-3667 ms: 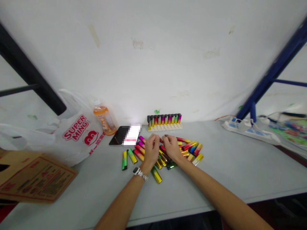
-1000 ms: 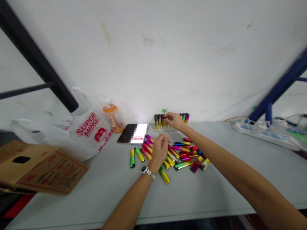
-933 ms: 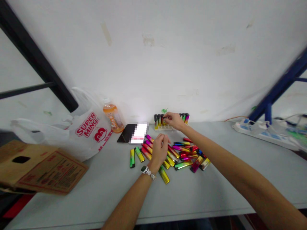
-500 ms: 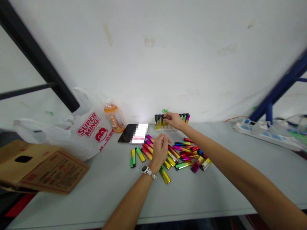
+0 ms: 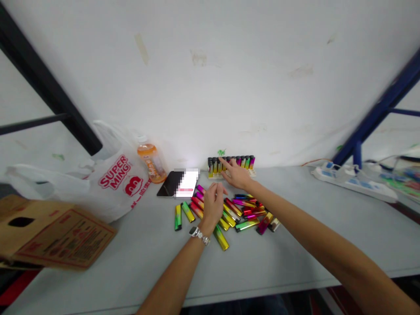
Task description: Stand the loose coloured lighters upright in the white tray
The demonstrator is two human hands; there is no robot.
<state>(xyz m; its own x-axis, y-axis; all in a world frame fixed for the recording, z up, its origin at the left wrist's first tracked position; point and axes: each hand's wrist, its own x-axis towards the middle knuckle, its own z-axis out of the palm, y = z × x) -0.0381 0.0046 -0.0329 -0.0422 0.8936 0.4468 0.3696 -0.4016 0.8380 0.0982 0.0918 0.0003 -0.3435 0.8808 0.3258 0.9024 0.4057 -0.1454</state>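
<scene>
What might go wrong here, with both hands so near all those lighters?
The right hand is at the upright lighters in the white rack, so it might knock one askew. The left hand is at the loose lighters; a nudge could scatter some. Others might slide against the flat device nearby.

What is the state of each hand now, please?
Left hand: curled at the loose lighters; whether it holds anything cannot be told.
Right hand: open, at the upright lighters in the rack.
</scene>
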